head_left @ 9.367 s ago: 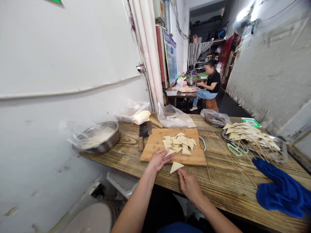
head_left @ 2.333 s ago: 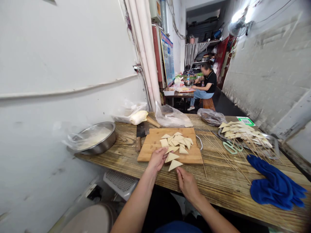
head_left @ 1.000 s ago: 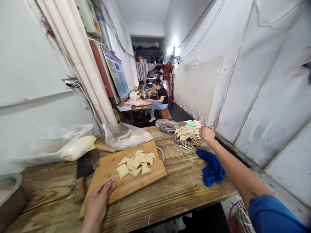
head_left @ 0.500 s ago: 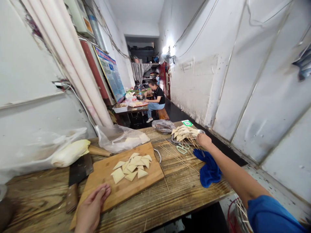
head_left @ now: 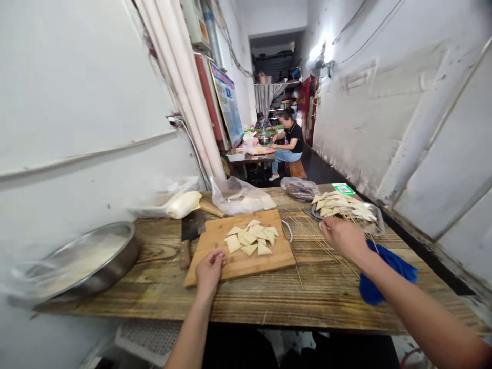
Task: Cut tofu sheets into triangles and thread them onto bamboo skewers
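My left hand point(head_left: 209, 270) rests at the near left edge of a wooden cutting board point(head_left: 209, 238), fingers curled in with nothing visible in them. A heap of pale triangular slices point(head_left: 249, 237) lies on the board. To the right, my right hand point(head_left: 345, 239) is closed above loose wooden skewers point(head_left: 313, 233); what its fingers hold, if anything, is hidden. Just beyond it, skewered pale triangles point(head_left: 342, 204) are piled on a metal tray point(head_left: 380, 218). The scissors are almost wholly covered by my right hand.
A cleaver point(head_left: 192, 225) lies left of the board, near a pale leafy vegetable point(head_left: 184, 204). A large metal basin point(head_left: 126, 251) stands at the left. Plastic bags point(head_left: 240, 196) line the back; a blue cloth point(head_left: 371, 289) lies right. A person point(head_left: 292, 141) sits farther off.
The view has swung left, bringing the basin into sight. My right hand has moved from the tray's skewered pile back over the loose skewers and scissors. My left hand stays by the board.
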Tool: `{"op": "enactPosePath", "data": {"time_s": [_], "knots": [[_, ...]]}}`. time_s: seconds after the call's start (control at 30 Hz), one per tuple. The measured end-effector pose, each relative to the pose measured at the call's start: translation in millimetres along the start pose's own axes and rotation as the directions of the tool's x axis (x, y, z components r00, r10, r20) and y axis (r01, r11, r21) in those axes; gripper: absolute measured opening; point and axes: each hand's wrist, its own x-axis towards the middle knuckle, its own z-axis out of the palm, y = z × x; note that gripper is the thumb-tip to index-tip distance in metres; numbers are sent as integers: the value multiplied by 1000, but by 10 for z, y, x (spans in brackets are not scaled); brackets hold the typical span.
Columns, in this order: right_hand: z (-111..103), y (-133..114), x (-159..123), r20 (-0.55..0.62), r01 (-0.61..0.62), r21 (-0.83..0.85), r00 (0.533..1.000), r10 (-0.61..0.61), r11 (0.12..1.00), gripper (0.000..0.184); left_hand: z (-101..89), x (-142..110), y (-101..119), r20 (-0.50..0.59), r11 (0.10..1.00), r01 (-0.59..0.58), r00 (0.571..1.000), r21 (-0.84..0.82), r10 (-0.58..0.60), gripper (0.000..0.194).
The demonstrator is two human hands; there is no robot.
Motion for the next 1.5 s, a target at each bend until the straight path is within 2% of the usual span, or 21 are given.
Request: {"op": "enactPosePath", "data": {"time_s": [0.07,0.13,0.23,0.33,0.43,0.63,0.77,0.87,0.97,1.03,1.17,1.33,1.43,1.5], "knots": [[99,-257,-68,160,70,3,985,-70,998,30,12,-5,4,13,987,-80,997,138,79,30],[248,-401,-96,281,63,-7,958,-58,998,24,25,-18,51,61,929,-207,978,307,198,33],[459,-455,-87,334,47,-2,941,-44,999,24,69,-29,178,233,728,-431,902,532,364,38],[565,-434,-55,361,28,7,932,-29,1000,25,144,-10,304,407,538,-540,841,647,355,44],[589,-406,-13,373,3,17,928,-9,1000,23,221,28,393,459,464,-530,847,709,267,37],[595,-343,59,382,-33,30,924,19,999,20,285,82,499,447,471,-497,866,729,224,31],[484,-318,45,352,-51,20,935,41,999,19,277,125,490,397,489,-456,890,744,224,32],[333,-366,-1,274,-40,26,961,32,999,21,290,149,486,344,524,-381,923,762,170,37],[227,-500,-60,172,15,97,985,-32,995,19,327,108,524,317,545,-310,945,779,83,41],[217,-623,-96,134,38,170,989,-61,985,17,344,46,553,321,525,-309,944,793,70,39],[306,-865,-149,59,57,348,995,-83,936,16,309,-59,566,358,451,-388,921,804,155,32],[428,-1051,-216,-86,150,483,989,-124,862,21,179,-60,593,441,420,-437,892,795,94,28],[460,-1109,-251,-118,207,537,978,-170,818,31,102,-32,610,428,443,-433,896,785,118,23],[464,-1144,-268,-84,214,571,976,-203,792,33,47,0,569,419,522,-443,892,729,171,27]]}}
